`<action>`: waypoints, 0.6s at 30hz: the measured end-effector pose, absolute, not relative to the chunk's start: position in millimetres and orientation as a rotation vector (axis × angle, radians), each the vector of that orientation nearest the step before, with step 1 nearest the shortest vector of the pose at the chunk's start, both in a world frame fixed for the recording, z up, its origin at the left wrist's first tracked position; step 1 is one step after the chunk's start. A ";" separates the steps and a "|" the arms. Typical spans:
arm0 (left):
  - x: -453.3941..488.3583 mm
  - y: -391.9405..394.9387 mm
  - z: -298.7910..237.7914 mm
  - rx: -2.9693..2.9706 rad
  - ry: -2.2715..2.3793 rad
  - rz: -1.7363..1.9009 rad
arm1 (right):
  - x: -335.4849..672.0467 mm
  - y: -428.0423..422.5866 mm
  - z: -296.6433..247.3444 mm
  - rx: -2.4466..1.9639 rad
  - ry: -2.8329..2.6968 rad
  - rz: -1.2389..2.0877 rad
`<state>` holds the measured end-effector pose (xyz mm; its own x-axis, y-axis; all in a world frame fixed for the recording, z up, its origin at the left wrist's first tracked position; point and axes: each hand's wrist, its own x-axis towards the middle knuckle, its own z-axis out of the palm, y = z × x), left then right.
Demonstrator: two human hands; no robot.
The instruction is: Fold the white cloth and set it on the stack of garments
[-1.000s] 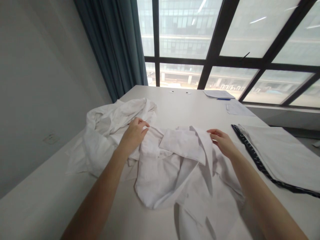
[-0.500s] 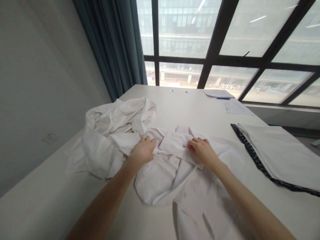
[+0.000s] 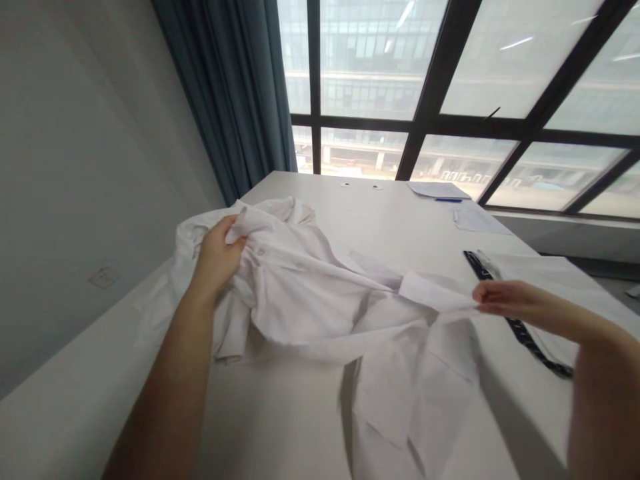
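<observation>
A white garment that looks like a shirt is stretched between my hands, partly lifted off the white table. My left hand is closed on a gathered part of it at the left. At the right, my right hand pinches the end of a narrow cuff-like band. Cloth hangs and drapes from the right part toward the table's near side. Behind and beneath my left hand lies more crumpled white cloth; whether it belongs to the same garment I cannot tell.
On the right lies a folded white cloth with a black, white-marked strip along its edge. Papers and a blue pen lie at the far right. A blue curtain and windows stand behind the table.
My hands have moved apart, left hand to the left and up, right hand to the right. The white garment between them has been pulled out and partly raised.
</observation>
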<state>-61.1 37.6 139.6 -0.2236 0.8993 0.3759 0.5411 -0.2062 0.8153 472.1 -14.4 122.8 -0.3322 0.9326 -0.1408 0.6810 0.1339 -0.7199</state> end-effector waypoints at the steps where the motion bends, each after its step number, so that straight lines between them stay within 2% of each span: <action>1: -60.1 37.5 142.5 1.632 1.732 1.513 | 476.2 -18.0 121.2 -1.582 -2.134 1.081; 4: -46.3 35.3 147.5 1.553 1.635 1.699 | 457.3 -21.4 119.0 -1.680 -2.111 0.862; 7: -22.3 31.5 150.0 1.593 1.426 1.722 | 393.5 -19.7 125.5 -1.536 -2.079 0.566; 11: 3.0 26.5 155.6 1.655 1.369 1.675 | 291.7 -11.6 126.7 -1.186 -2.281 0.519; 13: 5.4 26.5 158.0 1.630 1.377 1.649 | 255.9 -2.4 118.7 -1.154 -2.358 0.460; 18: -6.1 29.5 154.5 1.486 1.453 1.594 | 214.5 20.3 104.6 -1.095 -2.267 0.660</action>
